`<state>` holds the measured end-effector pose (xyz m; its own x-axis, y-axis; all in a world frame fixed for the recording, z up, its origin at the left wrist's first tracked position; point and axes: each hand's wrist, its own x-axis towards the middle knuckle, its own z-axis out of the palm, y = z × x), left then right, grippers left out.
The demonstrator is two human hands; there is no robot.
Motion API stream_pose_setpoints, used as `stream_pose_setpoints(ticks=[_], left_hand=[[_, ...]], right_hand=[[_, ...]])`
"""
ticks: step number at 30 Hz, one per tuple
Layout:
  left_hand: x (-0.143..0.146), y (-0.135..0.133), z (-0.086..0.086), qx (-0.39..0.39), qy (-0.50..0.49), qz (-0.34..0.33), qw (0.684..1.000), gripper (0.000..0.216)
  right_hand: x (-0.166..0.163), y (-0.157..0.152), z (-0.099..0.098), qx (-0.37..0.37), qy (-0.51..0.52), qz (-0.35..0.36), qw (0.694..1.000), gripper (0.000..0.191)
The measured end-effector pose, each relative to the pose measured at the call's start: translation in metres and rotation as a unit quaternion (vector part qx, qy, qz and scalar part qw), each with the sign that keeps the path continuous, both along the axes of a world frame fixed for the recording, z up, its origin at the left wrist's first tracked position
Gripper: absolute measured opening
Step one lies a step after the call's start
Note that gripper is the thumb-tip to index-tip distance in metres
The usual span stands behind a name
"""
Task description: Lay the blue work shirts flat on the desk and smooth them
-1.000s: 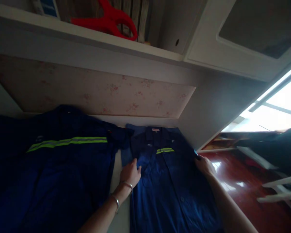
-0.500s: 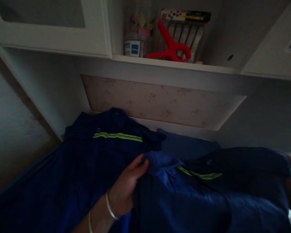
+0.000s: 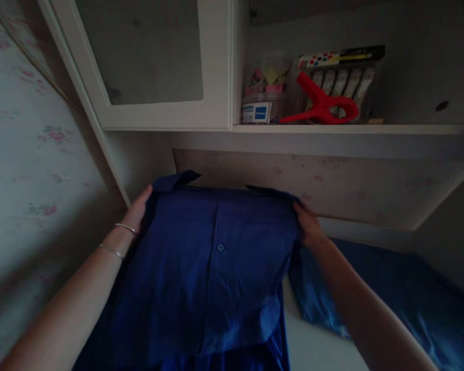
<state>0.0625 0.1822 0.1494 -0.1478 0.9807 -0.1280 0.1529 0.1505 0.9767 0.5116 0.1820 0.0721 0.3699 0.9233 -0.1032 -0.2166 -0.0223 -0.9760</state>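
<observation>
I have my left hand (image 3: 138, 212) and right hand (image 3: 308, 226) each closed on a far corner of the blue shirt (image 3: 212, 268), which is soft, light and floppy, best gripped there at its shoulders, lying lengthwise away from me, collar toward the shelf (image 3: 351, 129).

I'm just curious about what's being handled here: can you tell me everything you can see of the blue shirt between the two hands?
The blue shirt is dark blue woven cloth, like workwear, with a button placket down its middle and one round button showing. It lies spread, front side up, collar end towards the wall. The left hand grips its upper left edge and the right hand its upper right edge. Its lower part drapes in folds over more blue cloth.
</observation>
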Motion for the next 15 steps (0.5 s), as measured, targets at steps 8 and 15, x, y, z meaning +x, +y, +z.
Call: stream_pose_setpoints(ticks=[8,15], left_hand=[[-0.052,-0.075,-0.171,-0.276,-0.049,-0.058,0.958,0.059],[-0.083,-0.104,-0.108,-0.197,-0.045,-0.068,0.977,0.056]], right_hand=[[-0.040,-0.073,-0.141,-0.207,0.131,0.276,0.929,0.047],[-0.045,-0.145,-0.080,-0.177,0.116,0.429,0.878,0.041]])
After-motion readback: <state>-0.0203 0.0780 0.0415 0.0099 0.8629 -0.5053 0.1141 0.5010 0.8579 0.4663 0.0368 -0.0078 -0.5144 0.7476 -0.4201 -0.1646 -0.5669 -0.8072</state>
